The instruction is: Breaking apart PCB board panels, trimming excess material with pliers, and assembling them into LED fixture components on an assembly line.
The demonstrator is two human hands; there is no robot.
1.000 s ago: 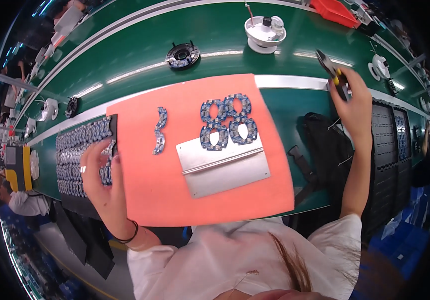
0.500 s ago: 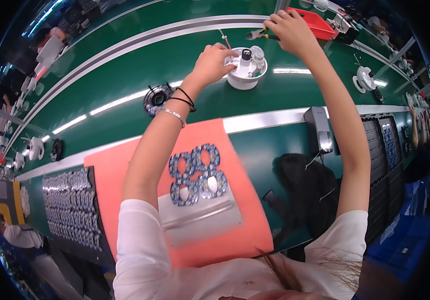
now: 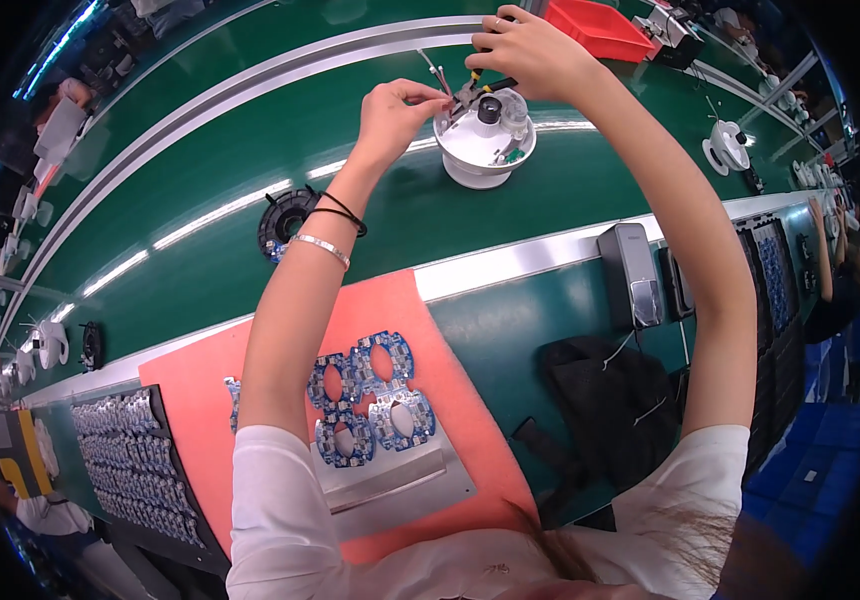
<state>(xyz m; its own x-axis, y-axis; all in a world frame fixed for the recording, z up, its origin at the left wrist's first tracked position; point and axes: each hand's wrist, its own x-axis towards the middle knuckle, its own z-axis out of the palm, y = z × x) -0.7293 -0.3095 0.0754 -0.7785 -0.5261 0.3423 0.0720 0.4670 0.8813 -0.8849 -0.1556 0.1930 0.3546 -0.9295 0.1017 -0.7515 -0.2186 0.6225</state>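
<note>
White bowl-shaped unit (image 3: 462, 145) set on green bench (image 3: 570, 180), reached from its left by left hand (image 3: 391, 118), fingertips pinched together, pinched item too small to tell, pliers (image 3: 467, 96) gripped by right hand (image 3: 538, 56) above its far edge, both arms (image 3: 295, 325) stretched forward.
</note>
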